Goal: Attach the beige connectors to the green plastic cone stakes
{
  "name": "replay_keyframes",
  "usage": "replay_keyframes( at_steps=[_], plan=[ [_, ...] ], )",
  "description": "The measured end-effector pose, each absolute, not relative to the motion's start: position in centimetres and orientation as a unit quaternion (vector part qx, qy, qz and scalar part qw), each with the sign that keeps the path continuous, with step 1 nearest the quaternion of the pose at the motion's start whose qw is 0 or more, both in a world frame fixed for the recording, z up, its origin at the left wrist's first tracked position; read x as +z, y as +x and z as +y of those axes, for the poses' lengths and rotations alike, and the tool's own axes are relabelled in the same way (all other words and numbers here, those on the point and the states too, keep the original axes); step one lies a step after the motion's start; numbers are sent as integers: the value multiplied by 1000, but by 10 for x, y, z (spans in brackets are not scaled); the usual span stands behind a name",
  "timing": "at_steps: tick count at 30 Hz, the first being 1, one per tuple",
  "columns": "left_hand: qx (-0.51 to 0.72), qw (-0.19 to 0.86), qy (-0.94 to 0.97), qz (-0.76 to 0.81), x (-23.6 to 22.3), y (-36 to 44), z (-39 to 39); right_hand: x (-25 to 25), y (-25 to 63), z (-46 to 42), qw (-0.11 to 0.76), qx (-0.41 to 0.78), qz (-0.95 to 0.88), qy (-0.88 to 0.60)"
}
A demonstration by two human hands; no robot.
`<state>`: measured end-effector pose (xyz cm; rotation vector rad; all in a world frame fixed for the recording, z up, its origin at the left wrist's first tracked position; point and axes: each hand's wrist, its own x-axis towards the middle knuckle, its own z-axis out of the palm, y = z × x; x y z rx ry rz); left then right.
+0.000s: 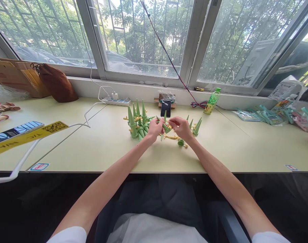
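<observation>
My left hand (155,128) is closed around a green plastic cone piece (166,128) above the middle of the table. Close beside it, my right hand (181,128) pinches at the same piece's right end; whatever small part lies between its fingertips is too small to make out. Left of my hands, several green cones (132,125) stand upright with yellow bits on them, while others lie on their sides. More cones (197,127) stand just beyond my right hand. Below it rests a green rounded piece (180,142), near some thin yellow parts (172,137).
A black phone (165,108) lies behind my hands, with a green-capped bottle (212,101) to its right. A power strip (123,101) and brown pouch (58,83) are along the window side. Plastic bags (270,115) lie right; a yellow-tagged white cable (30,136) crosses at left.
</observation>
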<state>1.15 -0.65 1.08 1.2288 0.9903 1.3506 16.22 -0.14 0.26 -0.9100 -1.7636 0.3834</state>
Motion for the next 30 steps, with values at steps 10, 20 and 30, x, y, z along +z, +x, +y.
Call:
replay_keyframes(
  at_steps=[10,20,30],
  plan=[
    [570,488,529,396,10,12,-6,2,164,0,524,156,-739,-395],
    [560,396,612,393,3,9,-4,-1,165,2,498,138,-751,-412],
    [574,426,567,409,8,11,-4,4,161,-4,489,143,-759,-405]
  ],
)
